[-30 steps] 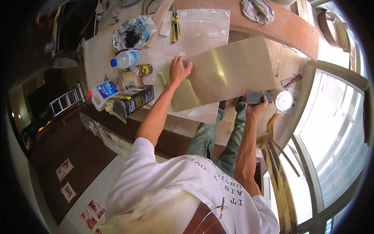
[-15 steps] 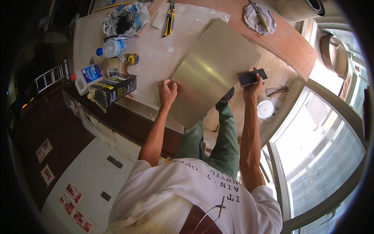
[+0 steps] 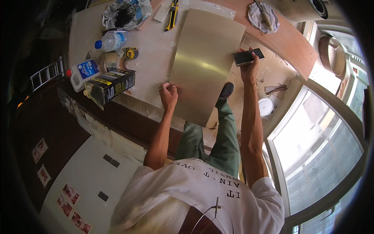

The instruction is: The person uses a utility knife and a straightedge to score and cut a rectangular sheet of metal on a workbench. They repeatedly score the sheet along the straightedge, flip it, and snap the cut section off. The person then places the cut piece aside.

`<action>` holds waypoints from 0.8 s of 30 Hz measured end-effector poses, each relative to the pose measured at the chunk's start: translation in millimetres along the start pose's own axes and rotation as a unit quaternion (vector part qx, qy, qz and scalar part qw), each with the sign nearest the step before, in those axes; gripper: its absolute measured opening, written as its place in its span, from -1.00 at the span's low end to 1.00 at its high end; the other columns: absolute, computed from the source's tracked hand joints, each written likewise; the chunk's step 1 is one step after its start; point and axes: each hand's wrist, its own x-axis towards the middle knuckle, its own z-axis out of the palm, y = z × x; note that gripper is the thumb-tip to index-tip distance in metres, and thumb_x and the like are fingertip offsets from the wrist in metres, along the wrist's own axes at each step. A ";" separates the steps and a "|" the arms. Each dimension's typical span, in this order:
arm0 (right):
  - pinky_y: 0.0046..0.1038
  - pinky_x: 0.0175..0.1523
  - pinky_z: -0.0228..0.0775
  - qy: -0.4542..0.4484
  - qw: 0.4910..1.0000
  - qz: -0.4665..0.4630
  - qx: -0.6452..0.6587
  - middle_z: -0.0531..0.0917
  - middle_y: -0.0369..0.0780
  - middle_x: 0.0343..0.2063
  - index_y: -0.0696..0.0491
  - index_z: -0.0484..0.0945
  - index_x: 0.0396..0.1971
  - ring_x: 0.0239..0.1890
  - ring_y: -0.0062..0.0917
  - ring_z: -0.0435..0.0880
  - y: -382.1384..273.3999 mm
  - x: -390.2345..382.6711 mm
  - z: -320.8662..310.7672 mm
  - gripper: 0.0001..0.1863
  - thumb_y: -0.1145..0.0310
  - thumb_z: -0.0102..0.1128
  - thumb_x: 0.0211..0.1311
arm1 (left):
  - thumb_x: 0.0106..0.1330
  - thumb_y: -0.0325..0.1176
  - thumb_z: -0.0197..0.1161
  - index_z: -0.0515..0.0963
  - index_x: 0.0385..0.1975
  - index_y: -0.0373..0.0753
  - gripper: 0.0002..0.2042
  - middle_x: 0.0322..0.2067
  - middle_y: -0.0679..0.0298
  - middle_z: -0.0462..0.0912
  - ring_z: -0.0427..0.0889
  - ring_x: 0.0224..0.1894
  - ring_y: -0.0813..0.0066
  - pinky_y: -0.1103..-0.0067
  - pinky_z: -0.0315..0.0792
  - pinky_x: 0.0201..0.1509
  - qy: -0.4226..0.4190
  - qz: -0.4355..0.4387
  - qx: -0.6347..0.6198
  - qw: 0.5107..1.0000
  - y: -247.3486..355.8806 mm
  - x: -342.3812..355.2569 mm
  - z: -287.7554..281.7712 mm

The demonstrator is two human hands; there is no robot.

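A pale gold sheet with a metallic sheen (image 3: 203, 66) lies lengthwise on the dusty worktable (image 3: 154, 64), its near end jutting past the edge over my legs. My left hand (image 3: 168, 95) grips the sheet's left edge with curled fingers. My right hand (image 3: 249, 67) holds a dark flat rectangular block (image 3: 243, 57) just off the sheet's right edge; I cannot tell exactly what the block is. A yellow utility knife (image 3: 171, 17) lies beyond the sheet's far left corner.
On the left stand a water bottle (image 3: 113, 41), tape measure (image 3: 131, 53), plastic jug (image 3: 81, 76), dark can (image 3: 109, 86) and crumpled bag (image 3: 126, 15). A curved plank (image 3: 300, 48) carries a rag (image 3: 261, 21) at the back right. Windows (image 3: 315, 148) line the right; a ladder (image 3: 44, 74) is far left.
The sheet has turned from lying crosswise to lengthwise. My left hand has moved down along with it, still at its edge, and my right hand has moved upward with the dark block.
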 end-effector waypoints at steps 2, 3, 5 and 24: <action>-0.05 0.27 0.44 0.017 1.000 -0.008 0.002 0.61 0.12 0.02 0.11 0.28 0.22 0.10 -0.06 0.63 1.8 -12.0 -0.9 -0.43 0.12 0.11 0.32 | 0.26 -0.31 0.27 0.52 -0.04 -0.44 -0.63 -0.09 -0.09 0.58 0.53 0.00 -0.04 0.18 0.42 0.13 -0.002 0.016 0.009 1.000 -1.8 0.7 3.6; -0.04 0.28 0.43 0.016 1.000 -0.005 0.016 0.60 0.12 0.03 0.11 0.29 0.21 0.10 -0.05 0.63 4.5 -16.7 -8.1 -0.43 0.13 0.11 0.31 | 0.27 -0.31 0.27 0.51 -0.03 -0.44 -0.64 -0.09 -0.09 0.58 0.53 0.00 -0.05 0.18 0.42 0.13 0.000 0.024 0.010 1.000 2.3 4.8 4.4; -0.02 0.28 0.42 0.026 0.998 -0.004 0.052 0.60 0.11 0.02 0.11 0.30 0.18 0.10 -0.03 0.63 6.5 -30.7 -26.8 -0.45 0.15 0.14 0.29 | 0.28 -0.33 0.24 0.50 0.03 -0.41 -0.62 -0.06 -0.09 0.56 0.51 0.04 -0.07 0.17 0.40 0.16 -0.003 0.046 -0.016 0.999 13.1 13.6 11.1; -0.31 0.31 0.24 0.114 0.924 -0.019 -0.365 0.54 0.13 0.11 0.23 0.27 0.34 0.20 -0.13 0.49 75.2 -159.7 -4.2 -0.11 -0.31 -0.06 0.39 | 0.40 -0.15 0.14 0.38 0.31 -0.11 -0.50 0.41 0.13 0.25 0.14 0.50 0.05 -0.22 -0.10 0.48 -0.060 0.492 0.109 0.862 249.4 149.8 115.3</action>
